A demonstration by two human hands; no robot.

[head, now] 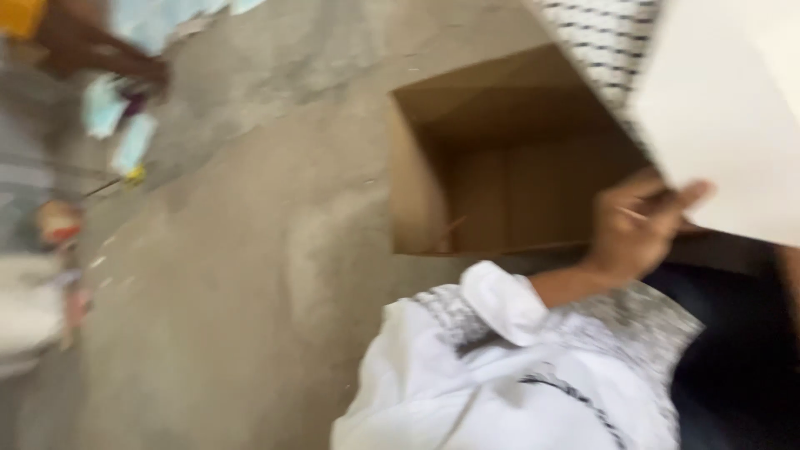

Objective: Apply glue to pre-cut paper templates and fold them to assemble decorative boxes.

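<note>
the left hand (637, 229) grips the lower edge of a large white sheet (733, 117), fingers curled on it and thumb pressed against its face. its arm comes out of a white sleeve (504, 304). the right hand is not seen, so i cannot tell its state. just behind the left hand is an open brown cardboard box (500, 158) lying on the grey concrete floor (250, 275); the sheet covers the box's right corner. above the box hangs a black-and-white checked cloth (604, 37). far left of the box, another person's hand (100, 50) reaches among blurred light blue packets (117, 125).
</note>
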